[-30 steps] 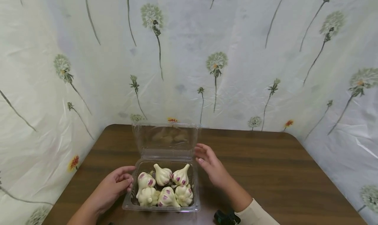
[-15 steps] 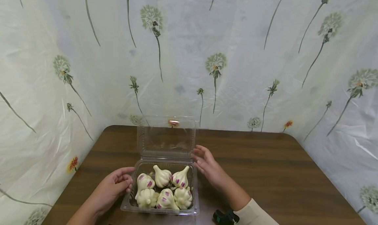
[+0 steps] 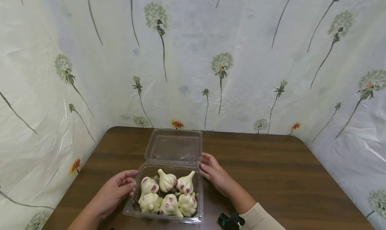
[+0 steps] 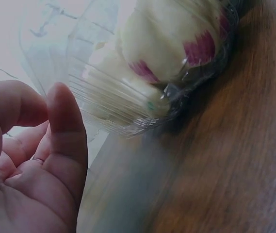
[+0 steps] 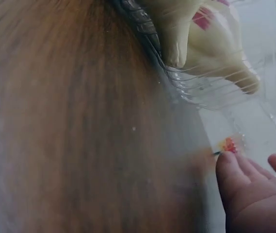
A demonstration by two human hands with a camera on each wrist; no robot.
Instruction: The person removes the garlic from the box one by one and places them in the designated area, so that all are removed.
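A clear plastic clamshell container point(image 3: 163, 217) holds several whitish garlic bulbs point(image 3: 170, 205) with purple patches. Its lid point(image 3: 175, 146) lies tilted back behind the tray, hinged along the far rim. At the container's left side, my left hand point(image 3: 113, 193) pinches the rim between thumb and finger; the left wrist view has the fingertips point(image 4: 64, 104) right at the clear edge. My right hand point(image 3: 217, 174) is beside the hinge at the right, fingers fairly straight and overlapping the lid's corner. In the right wrist view its thumb stands apart from the fingers point(image 5: 232, 170).
The dark wooden table point(image 3: 271, 176) extends to the right and behind the lid. A plastic sheet with dandelion prints point(image 3: 221, 64) hangs around its back and sides. A black device point(image 3: 230, 220) is at my right wrist by a beige sleeve point(image 3: 261, 218).
The lid first stood more upright and has since dropped backward, away from me. My right hand has shifted slightly nearer along the container's side. The left hand keeps its place.
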